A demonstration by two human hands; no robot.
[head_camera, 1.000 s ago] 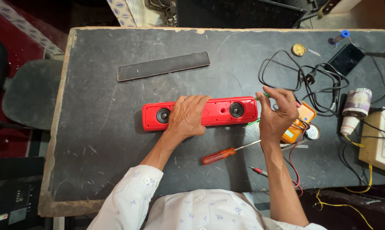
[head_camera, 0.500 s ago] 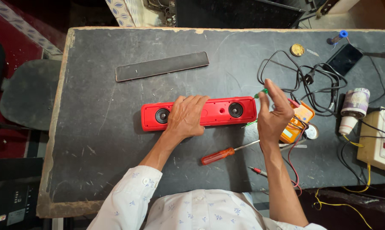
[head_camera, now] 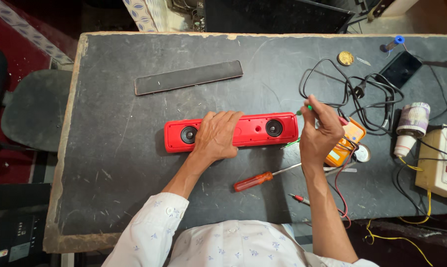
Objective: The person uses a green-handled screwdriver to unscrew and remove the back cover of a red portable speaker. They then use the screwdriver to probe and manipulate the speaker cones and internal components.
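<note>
A long red speaker bar (head_camera: 253, 129) with two round speaker cones lies across the middle of the dark grey table (head_camera: 109, 148). My left hand (head_camera: 217, 134) rests flat on its middle, palm down. My right hand (head_camera: 321, 132) hovers at the bar's right end, fingers pinched on a thin green wire (head_camera: 306, 109) that comes off that end. A red-handled screwdriver (head_camera: 263, 179) lies on the table just in front of the bar, between my forearms.
A black grille strip (head_camera: 189, 77) lies behind the bar. Right of my hand sit an orange multimeter (head_camera: 346, 143), tangled black cables (head_camera: 357, 91), a phone (head_camera: 401, 69), a roll of tape (head_camera: 410, 121) and a cream box (head_camera: 438, 163). A chair (head_camera: 33, 109) stands left.
My right hand has risen slightly and pinched the green wire at the bar's right end. My left hand stays on the bar.
</note>
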